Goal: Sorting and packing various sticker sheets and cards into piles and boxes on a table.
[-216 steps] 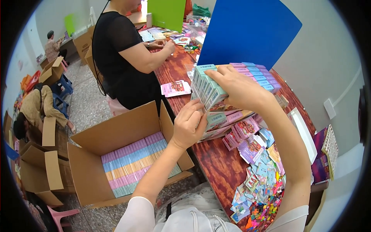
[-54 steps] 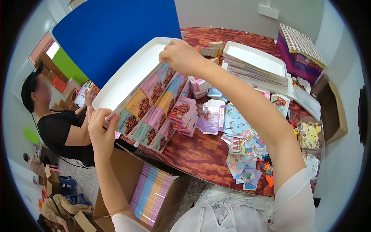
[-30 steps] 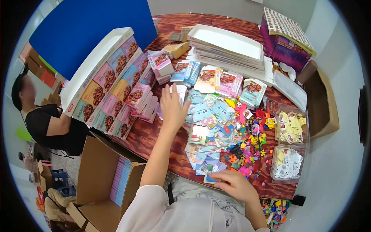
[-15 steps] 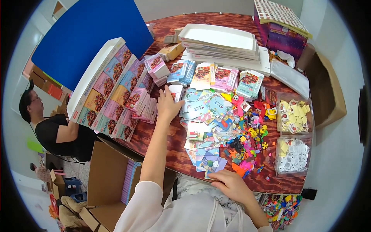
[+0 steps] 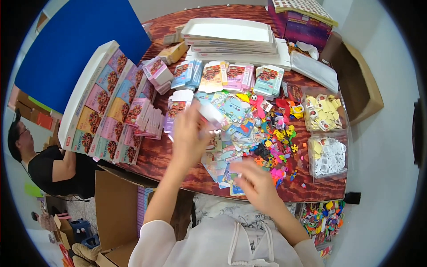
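Observation:
My left hand is lifted over the middle of the table, closed on a small white and purple carton that is smeared by motion. Just left of it lie flat purple cartons with open white flaps. Beyond and to its right spreads a pile of colourful printed cards. My right hand hovers above the near end of the cards, its thumb and fingers apart and slightly blurred. I see nothing in it. Small plastic toys in many colours are heaped right of the cards.
Filled display trays of cartons lean at the left. Stacks of blue, yellow, pink and green cartons stand behind the cards, before white trays. Clear bins hold small pieces. A person sits at far left beyond a cardboard box.
My left hand has picked up a small carton and moved it toward my right hand. My right hand has risen off the cards. The whole view has shifted slightly.

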A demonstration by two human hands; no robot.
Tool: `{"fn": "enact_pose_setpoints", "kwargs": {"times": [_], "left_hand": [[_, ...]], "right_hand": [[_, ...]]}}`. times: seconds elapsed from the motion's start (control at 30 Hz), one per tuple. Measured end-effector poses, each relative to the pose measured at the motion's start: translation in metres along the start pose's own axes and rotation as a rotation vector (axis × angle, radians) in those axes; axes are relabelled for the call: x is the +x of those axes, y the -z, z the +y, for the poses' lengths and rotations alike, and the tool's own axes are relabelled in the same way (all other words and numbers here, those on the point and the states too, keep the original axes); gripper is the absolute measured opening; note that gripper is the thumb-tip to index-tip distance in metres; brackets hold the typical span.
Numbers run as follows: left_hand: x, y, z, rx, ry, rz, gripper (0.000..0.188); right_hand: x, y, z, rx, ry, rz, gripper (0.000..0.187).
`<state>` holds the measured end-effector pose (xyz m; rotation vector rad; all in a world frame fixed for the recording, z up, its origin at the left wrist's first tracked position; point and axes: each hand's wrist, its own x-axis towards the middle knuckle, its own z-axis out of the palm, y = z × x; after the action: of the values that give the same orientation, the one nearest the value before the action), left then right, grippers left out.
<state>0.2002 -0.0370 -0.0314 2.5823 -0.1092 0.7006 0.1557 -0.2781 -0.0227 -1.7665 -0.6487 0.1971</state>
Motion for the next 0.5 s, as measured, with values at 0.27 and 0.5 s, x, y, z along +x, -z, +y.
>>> {"fn": "enact_pose_setpoints", "kwargs": {"times": [0.27,0.5], "left_hand": [[-0.07,-0.025,0.062,-0.025,-0.059,0.016,0.079],[-0.064,0.029,0.061,-1.015,0.607,-0.862,0.078]], "right_hand": [[0.035,-0.032,0.018,-0.13,-0.046,0.155,0.028],[0.008,0.012,0.01,-0.205,0.04,0.026,0.013]]}}
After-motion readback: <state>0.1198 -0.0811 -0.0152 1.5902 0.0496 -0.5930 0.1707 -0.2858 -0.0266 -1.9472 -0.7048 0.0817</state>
